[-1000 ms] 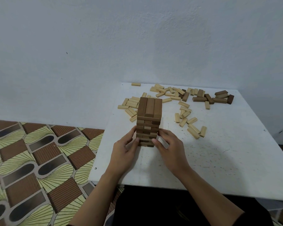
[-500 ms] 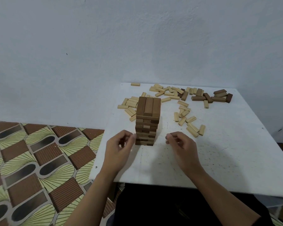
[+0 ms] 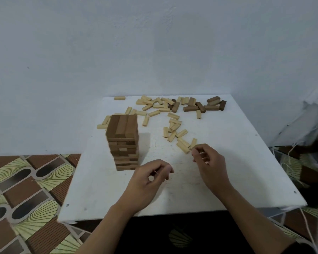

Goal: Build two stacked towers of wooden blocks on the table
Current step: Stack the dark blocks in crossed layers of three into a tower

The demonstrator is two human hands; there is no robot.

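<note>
A tower of brown wooden blocks [image 3: 124, 142] stands on the white table [image 3: 228, 162], left of centre. My left hand [image 3: 149, 178] hovers just right of the tower's base, fingers loosely curled and empty. My right hand [image 3: 208, 162] is further right, fingers loosely curled, its fingertips next to a few pale blocks [image 3: 184, 146]. Several pale loose blocks [image 3: 160, 105] lie scattered across the far side. A few dark brown loose blocks [image 3: 206, 106] lie at the far right.
The table stands against a plain wall [image 3: 154, 43]. A patterned floor [image 3: 22, 189] shows on the left. Blurred pale fabric and cords [image 3: 305, 129] sit past the table's right edge.
Both hands let go of the tower's base and drew back. They then shifted right, the right hand reaching toward the nearest pale blocks. The view turned right.
</note>
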